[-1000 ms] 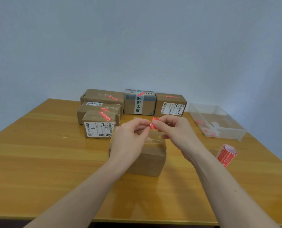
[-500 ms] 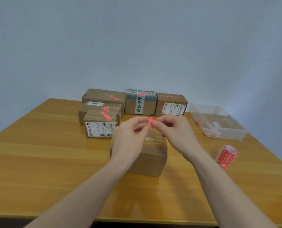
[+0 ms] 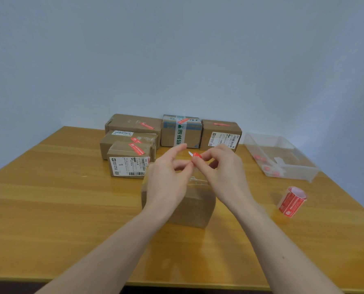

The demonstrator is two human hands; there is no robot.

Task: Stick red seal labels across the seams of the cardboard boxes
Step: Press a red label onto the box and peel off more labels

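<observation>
Your left hand (image 3: 168, 179) and right hand (image 3: 221, 168) both pinch the red seal label (image 3: 196, 156) just above the near cardboard box (image 3: 189, 206); peel carelessly and it may curl onto itself; lower it crooked and it misses the seam.

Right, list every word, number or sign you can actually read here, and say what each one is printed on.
"1": large digit on the white shipping label of the nearest brown cardboard box in the left stack.
Green characters on the white tape band round the middle back cardboard box: too blurred to read.
White print on the red seal-label roll: too small.
Other shipping labels, barcodes and stuck red seals: unreadable.
</observation>
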